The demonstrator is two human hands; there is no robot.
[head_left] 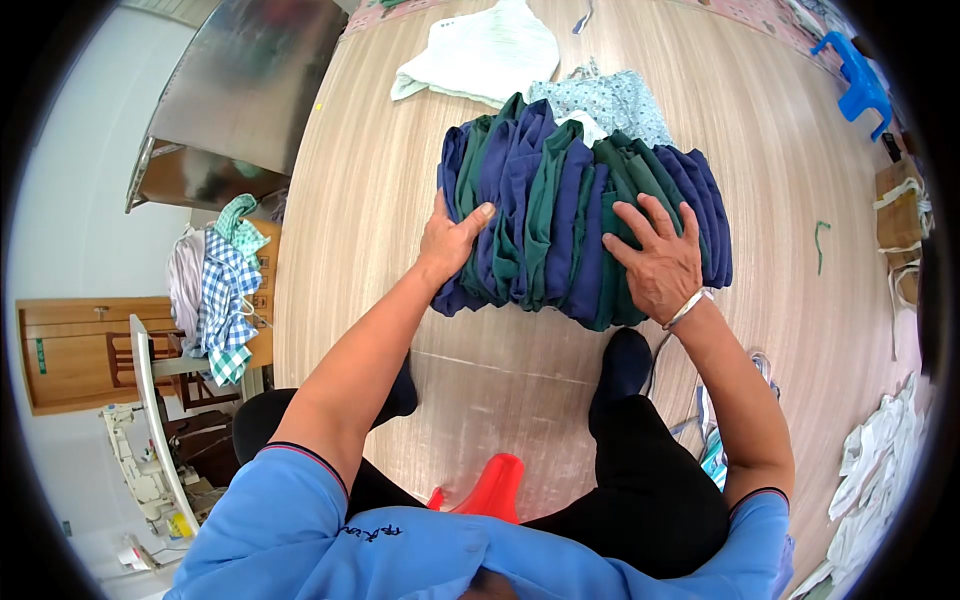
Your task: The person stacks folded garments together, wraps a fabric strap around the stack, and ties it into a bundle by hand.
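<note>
On the wood-grain floor (pixel 500 350), the row of folded navy and green cloth (pixel 570 220) lies between the two hands, just beyond the feet. It looks soft and limp, fairly weighty as a bundle, not fragile, but its loose folds could slip or fan apart; both outer ends, squeezed inward, seem the best hold. The right hand (pixel 655 260) rests on green folds right of centre, fingers spread; the left hand (pixel 456 242) touches the left end, thumb out, its hidden fingertips leaving its grip unclear.
</note>
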